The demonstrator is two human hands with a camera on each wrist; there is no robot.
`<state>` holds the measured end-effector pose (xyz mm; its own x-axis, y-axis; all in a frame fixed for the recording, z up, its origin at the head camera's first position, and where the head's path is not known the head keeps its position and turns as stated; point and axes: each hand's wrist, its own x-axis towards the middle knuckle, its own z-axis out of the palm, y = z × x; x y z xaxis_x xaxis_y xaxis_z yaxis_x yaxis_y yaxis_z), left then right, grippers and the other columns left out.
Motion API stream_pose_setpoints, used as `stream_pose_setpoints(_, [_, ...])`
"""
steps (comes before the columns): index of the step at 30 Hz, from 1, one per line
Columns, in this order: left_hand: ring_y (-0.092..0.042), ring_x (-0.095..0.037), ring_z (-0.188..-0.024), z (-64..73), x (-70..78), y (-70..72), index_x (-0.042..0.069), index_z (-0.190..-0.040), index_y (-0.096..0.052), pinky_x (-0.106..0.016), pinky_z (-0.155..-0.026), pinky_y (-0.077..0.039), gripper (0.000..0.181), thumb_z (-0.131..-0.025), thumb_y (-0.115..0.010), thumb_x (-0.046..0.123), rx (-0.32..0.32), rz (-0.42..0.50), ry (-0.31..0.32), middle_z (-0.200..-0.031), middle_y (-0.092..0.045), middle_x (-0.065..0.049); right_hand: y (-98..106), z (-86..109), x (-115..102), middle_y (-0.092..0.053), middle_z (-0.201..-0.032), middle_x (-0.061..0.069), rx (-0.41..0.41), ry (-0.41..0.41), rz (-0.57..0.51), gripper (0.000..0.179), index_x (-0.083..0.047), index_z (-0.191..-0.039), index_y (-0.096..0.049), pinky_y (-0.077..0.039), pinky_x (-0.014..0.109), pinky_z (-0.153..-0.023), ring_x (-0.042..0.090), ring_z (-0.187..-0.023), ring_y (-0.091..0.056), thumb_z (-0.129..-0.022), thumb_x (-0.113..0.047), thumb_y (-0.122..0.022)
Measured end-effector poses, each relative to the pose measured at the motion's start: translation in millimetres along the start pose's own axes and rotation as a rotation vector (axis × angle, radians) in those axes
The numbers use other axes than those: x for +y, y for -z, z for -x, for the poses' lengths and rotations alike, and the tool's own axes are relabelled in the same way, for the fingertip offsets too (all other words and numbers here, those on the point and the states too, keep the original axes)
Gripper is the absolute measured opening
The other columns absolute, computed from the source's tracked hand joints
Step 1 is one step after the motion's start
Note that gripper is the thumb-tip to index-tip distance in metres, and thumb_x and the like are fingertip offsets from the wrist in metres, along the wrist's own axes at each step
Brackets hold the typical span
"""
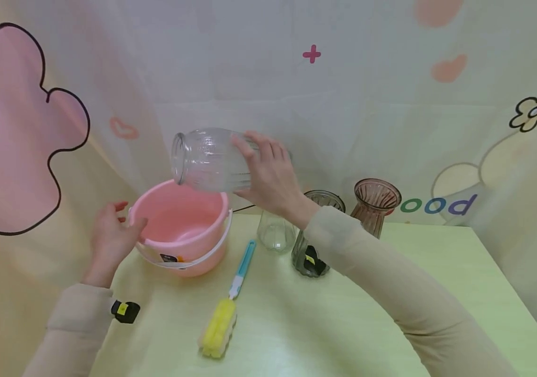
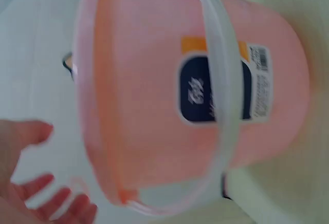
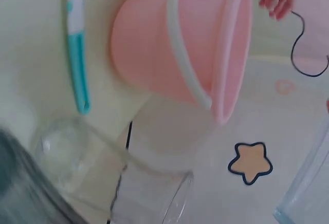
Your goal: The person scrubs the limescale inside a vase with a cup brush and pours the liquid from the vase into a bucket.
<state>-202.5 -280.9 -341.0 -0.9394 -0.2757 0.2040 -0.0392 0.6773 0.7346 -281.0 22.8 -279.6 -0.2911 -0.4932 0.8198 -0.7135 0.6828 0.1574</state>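
Note:
In the head view my right hand [image 1: 273, 170] grips a clear glass jar [image 1: 212, 159] by its base end. The jar lies on its side in the air, its mouth facing left, above the pink bucket [image 1: 181, 214]. My left hand [image 1: 115, 235] is raised at the bucket's left rim with nothing in it, fingers loosely bent. From the left wrist view, the left hand [image 2: 36, 178] appears apart from the bucket wall [image 2: 149, 90]. Only part of the held jar [image 3: 308, 178] shows at the right wrist view's edge.
A bottle brush [image 1: 221, 324] with yellow sponge and teal handle lies in front of the bucket. Right of it stand a clear glass vase [image 1: 275, 235], a grey ribbed vase [image 1: 303, 256] and a brownish-pink vase [image 1: 377, 199]. A printed curtain [image 1: 344, 104] hangs behind the table.

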Motion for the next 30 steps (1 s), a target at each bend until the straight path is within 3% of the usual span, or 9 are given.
stream_pose_setpoints(3, [-0.043, -0.041, -0.115, 6.3, 21.1, -10.8, 0.0, -0.135, -0.035, -0.053, -0.09, -0.04, 0.063, -0.084, -0.065, 0.023, -0.002, 0.025, -0.231, -0.131, -0.039, -0.023, 4.1, 0.7, -7.6, -0.039, -0.131, 0.014, 0.008, -0.099, -0.178, 0.11, -0.01, -0.138, -0.023, -0.038, 0.039, -0.093, 0.027, -0.115, -0.042, -0.054, -0.045, -0.084])
stream_pose_setpoints(5, [-0.043, -0.037, -0.118, 10.0, 34.3, -20.8, 0.003, -0.136, -0.035, -0.052, -0.095, -0.038, 0.065, -0.081, -0.068, 0.016, -0.054, 0.115, -0.378, -0.133, -0.039, -0.018, 6.3, 2.7, -14.3, -0.039, -0.131, 0.014, -0.003, -0.168, -0.322, 0.115, -0.009, -0.14, -0.019, -0.039, 0.038, -0.093, 0.025, -0.115, -0.042, -0.053, -0.042, -0.086])
stream_pose_setpoints(7, [-0.043, -0.034, -0.122, 13.6, 47.2, -30.3, 0.009, -0.139, -0.032, -0.049, -0.098, -0.037, 0.074, -0.077, -0.072, 0.01, -0.128, 0.196, -0.482, -0.138, -0.039, -0.013, 8.7, 6.0, -21.4, -0.037, -0.134, 0.012, -0.035, -0.247, -0.468, 0.116, -0.011, -0.142, -0.016, -0.039, 0.038, -0.095, 0.022, -0.119, -0.04, -0.053, -0.037, -0.087])
stream_pose_setpoints(12, [-0.041, -0.029, -0.126, 30.0, 81.5, -45.5, 0.016, -0.144, -0.02, -0.046, -0.099, -0.039, 0.093, -0.071, -0.074, -0.003, -0.306, 0.392, -0.608, -0.141, -0.034, -0.008, 15.8, 21.5, -39.4, -0.031, -0.141, 0.004, -0.197, -0.43, -0.858, 0.115, -0.026, -0.144, -0.01, -0.037, 0.042, -0.097, 0.018, -0.124, -0.038, -0.058, -0.025, -0.086])
stream_pose_setpoints(16, [-0.05, -0.022, -0.116, 44.9, 95.4, -53.6, 0.002, -0.137, -0.026, -0.038, -0.091, -0.047, 0.085, -0.066, -0.073, -0.011, -0.347, 0.491, -0.708, -0.131, -0.043, -0.016, 21.0, 41.7, -51.8, -0.031, -0.14, 0.0, -0.296, -0.517, -1.056, 0.114, -0.034, -0.143, -0.008, -0.039, 0.044, -0.095, 0.017, -0.122, -0.039, -0.061, -0.019, -0.085])
stream_pose_setpoints(20, [-0.051, -0.02, -0.114, 55.3, 85.7, -68.4, 0.005, -0.136, -0.026, -0.034, -0.089, -0.048, 0.086, -0.066, -0.073, -0.01, -0.395, 0.542, -0.702, -0.131, -0.044, -0.014, 23.3, 65.0, -57.6, -0.034, -0.137, -0.002, -0.336, -0.573, -1.076, 0.113, -0.036, -0.142, -0.009, -0.04, 0.046, -0.094, 0.018, -0.121, -0.042, -0.06, -0.018, -0.085])
stream_pose_setpoints(24, [-0.047, -0.024, -0.12, 64.1, 64.9, -91.7, 0.019, -0.141, -0.02, -0.038, -0.092, -0.045, 0.094, -0.069, -0.075, -0.005, -0.48, 0.615, -0.596, -0.136, -0.038, -0.006, 20.7, 91.3, -58.7, -0.034, -0.137, -0.002, -0.368, -0.612, -1.09, 0.113, -0.034, -0.142, -0.01, -0.039, 0.047, -0.095, 0.019, -0.121, -0.041, -0.06, -0.017, -0.085])
stream_pose_setpoints(30, [-0.048, -0.028, -0.118, 83.8, 44.5, -124.0, 0.025, -0.14, -0.022, -0.041, -0.092, -0.046, 0.091, -0.071, -0.078, 0.011, -0.512, 0.556, -0.443, -0.135, -0.038, -0.004, 12.3, 134.0, -57.1, -0.031, -0.138, -0.003, -0.424, -0.653, -1.148, 0.111, -0.034, -0.142, -0.008, -0.038, 0.047, -0.096, 0.019, -0.122, -0.04, -0.063, -0.019, -0.084])
